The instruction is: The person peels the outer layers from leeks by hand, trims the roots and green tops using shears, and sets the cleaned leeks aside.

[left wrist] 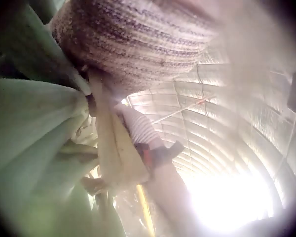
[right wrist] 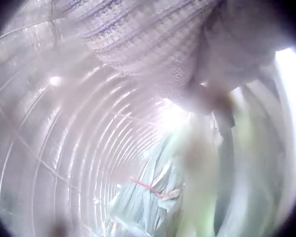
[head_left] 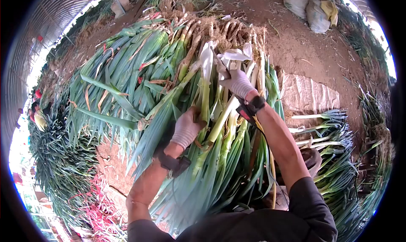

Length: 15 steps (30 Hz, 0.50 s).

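My left hand [head_left: 188,125], in a striped knit glove with dark fingertips, grips a leek [head_left: 204,96] by its green shank. The leek's white end points away from me. My right hand [head_left: 240,83], gloved the same, bends its fingers beside that white end, around a thin dark blade-like piece [head_left: 223,64]; I cannot tell its exact kind. Loose white leek skins [head_left: 234,54] curl by the right fingertips. In the left wrist view, the left glove [left wrist: 133,44] fills the top above broad leaves [left wrist: 32,106]. The right glove [right wrist: 143,44] overhangs blurred stalks [right wrist: 200,168].
A heap of rooted leeks [head_left: 127,68] spreads ahead and left. Trimmed leeks [head_left: 327,142] lie in a row at right, near a pale sheet [head_left: 311,94]. Red ties [head_left: 101,210] lie at lower left. Filled sacks [head_left: 315,13] stand on bare soil at the back right.
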### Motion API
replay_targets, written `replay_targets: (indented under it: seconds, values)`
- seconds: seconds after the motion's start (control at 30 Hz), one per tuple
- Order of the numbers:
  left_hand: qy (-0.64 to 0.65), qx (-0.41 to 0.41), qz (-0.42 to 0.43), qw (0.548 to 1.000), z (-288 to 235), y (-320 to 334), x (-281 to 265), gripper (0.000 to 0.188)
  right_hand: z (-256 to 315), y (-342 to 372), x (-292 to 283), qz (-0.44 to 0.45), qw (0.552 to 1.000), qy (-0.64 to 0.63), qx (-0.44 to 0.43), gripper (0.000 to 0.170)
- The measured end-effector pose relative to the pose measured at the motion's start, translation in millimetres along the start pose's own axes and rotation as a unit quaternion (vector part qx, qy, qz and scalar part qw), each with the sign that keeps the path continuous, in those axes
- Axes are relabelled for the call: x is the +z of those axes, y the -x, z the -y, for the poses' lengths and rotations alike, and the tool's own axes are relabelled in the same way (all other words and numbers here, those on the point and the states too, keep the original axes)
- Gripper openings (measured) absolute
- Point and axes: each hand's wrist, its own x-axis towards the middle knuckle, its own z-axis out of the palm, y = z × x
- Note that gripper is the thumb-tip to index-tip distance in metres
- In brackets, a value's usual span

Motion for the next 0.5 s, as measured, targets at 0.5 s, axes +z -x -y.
replay_targets:
  seconds: [0.5]
  values:
    - [-0.199, 0.054, 0.277, 0.938, -63.5, 34.2, 4.4, 0.05, -0.9, 169.1, -21.9, 0.015, 0.992, -0.119, 0.048, 0.033]
